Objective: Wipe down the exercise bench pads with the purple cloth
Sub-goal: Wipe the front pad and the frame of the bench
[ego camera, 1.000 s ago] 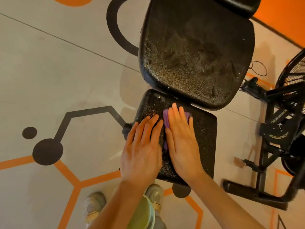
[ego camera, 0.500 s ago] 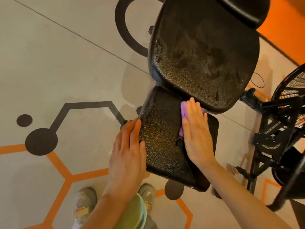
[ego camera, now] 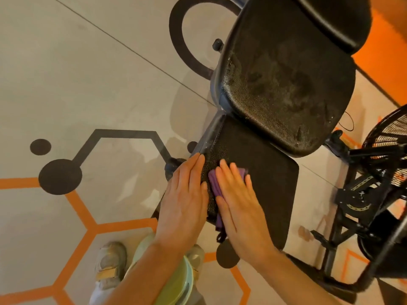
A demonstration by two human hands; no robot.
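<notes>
The grey floor (ego camera: 77, 69) fills the left and lower parts of the frame, painted with orange hexagon lines, black lines and black dots. Across the upper centre and right stands the exercise bench, whose large black back pad (ego camera: 284, 82) shows dull smears and speckles on its textured surface. Below it, in the middle of the frame, lies the smaller black seat pad (ego camera: 264, 172), touching or nearly touching the back pad's lower edge. At the right edge stands a black fan bike (ego camera: 378, 183) with a wire-caged wheel and a dark frame reaching toward the lower right. The right hand (ego camera: 237, 203) lies flat on the left half of the seat pad, fingers straight and together, pressing the purple cloth (ego camera: 213, 183) down onto the pad rather than clutching it; the cloth shows beside the index finger and just past the fingertips, and a strip of it hangs over the pad's near edge. The left hand (ego camera: 185, 194) rests flat just beside it, fingers straight, along the pad's left edge, grasping nothing. At the bottom centre are pale green trousers (ego camera: 174, 280) and two light shoes (ego camera: 109, 267).
</notes>
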